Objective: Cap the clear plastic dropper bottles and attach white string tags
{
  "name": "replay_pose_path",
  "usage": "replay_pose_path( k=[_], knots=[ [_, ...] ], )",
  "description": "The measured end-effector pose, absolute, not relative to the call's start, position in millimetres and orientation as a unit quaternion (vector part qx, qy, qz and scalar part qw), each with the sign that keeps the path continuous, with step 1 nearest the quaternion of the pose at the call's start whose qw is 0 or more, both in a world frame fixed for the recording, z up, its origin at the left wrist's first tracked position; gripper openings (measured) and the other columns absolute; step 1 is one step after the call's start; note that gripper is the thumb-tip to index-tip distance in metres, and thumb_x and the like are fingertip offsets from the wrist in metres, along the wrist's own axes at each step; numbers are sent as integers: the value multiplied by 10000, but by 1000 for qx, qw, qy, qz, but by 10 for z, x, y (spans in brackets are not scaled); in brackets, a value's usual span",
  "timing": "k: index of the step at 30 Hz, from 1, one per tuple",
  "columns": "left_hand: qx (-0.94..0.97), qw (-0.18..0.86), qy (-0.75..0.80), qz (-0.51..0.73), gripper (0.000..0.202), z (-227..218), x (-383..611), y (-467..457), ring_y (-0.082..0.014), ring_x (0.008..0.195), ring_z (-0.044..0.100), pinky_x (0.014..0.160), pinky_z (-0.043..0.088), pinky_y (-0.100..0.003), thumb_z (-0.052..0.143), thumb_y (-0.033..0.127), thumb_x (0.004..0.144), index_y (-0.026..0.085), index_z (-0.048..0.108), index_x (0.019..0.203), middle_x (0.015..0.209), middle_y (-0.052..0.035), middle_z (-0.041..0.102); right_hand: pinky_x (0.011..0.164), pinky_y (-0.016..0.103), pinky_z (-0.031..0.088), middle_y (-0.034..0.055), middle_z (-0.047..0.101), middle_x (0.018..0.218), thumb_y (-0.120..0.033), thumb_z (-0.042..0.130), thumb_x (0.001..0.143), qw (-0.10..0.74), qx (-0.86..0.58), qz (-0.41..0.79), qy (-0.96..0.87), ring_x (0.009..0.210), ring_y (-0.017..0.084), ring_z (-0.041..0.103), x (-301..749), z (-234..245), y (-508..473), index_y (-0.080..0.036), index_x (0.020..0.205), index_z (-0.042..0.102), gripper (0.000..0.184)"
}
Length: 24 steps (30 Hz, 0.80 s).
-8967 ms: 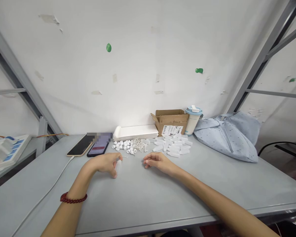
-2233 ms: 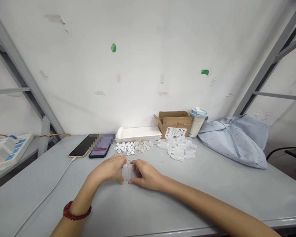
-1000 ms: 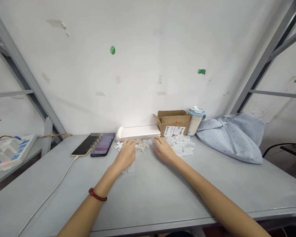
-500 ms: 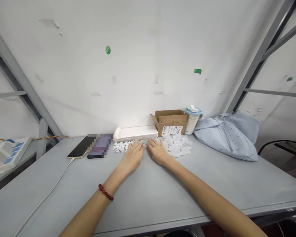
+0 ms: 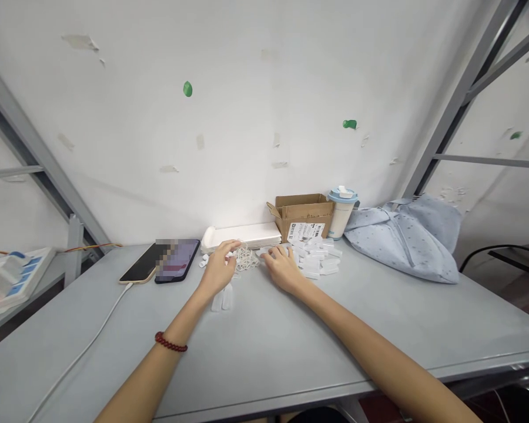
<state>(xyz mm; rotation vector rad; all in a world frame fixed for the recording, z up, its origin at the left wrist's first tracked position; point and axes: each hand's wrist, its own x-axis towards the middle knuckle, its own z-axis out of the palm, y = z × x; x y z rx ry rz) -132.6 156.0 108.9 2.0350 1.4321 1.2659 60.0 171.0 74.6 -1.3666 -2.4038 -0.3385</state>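
Observation:
My left hand (image 5: 220, 267) hovers over small white caps (image 5: 204, 260), covering most of them. Its fingers are curved and apart, pointing toward a tangle of thin pale loops (image 5: 245, 259). Two translucent plastic pieces (image 5: 223, 298) lie by that wrist. To the right of the loops, my right hand (image 5: 284, 271) rests low with fingers bent and spread. Nothing shows in its grasp, though the fingertips partly hide what lies beneath. Beside it spreads a pile of clear plastic pieces (image 5: 317, 258).
Behind the hands lies a stack of white flat packs (image 5: 242, 235), beside an open cardboard box (image 5: 304, 217) and a lidded cup (image 5: 341, 214). A blue cloth bag (image 5: 405, 241) sits right. Two phones (image 5: 176, 264), one on a cable (image 5: 88, 346), lie left on the grey table (image 5: 264, 364).
My left hand has shifted left and lifted, uncovering the pale loops and the two translucent pieces. My right hand has stayed nearly in place, its fingers more bent.

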Motion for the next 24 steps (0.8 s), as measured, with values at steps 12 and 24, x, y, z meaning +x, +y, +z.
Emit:
replay_pose_path(
  k=[12,24],
  knots=[
    [396,535,441,602,261,1254,-1302,1310,-120,662,625,710,507,-243,765,167,585,108,644,808,688,-31,671,808,313,391,35,598,831,-247,549,816,486,-425,110,-755,833,188,563,690,1048,1464,-194,981,579,176],
    [341,631,406,566,93,1201,-1193,1266,-94,699,647,731,521,-167,632,37,732,93,698,764,759,-56,701,564,244,332,-40,541,613,-406,627,717,508,-390,479,-601,600,131,483,597,1082,1349,-215,897,552,273]
  ],
)
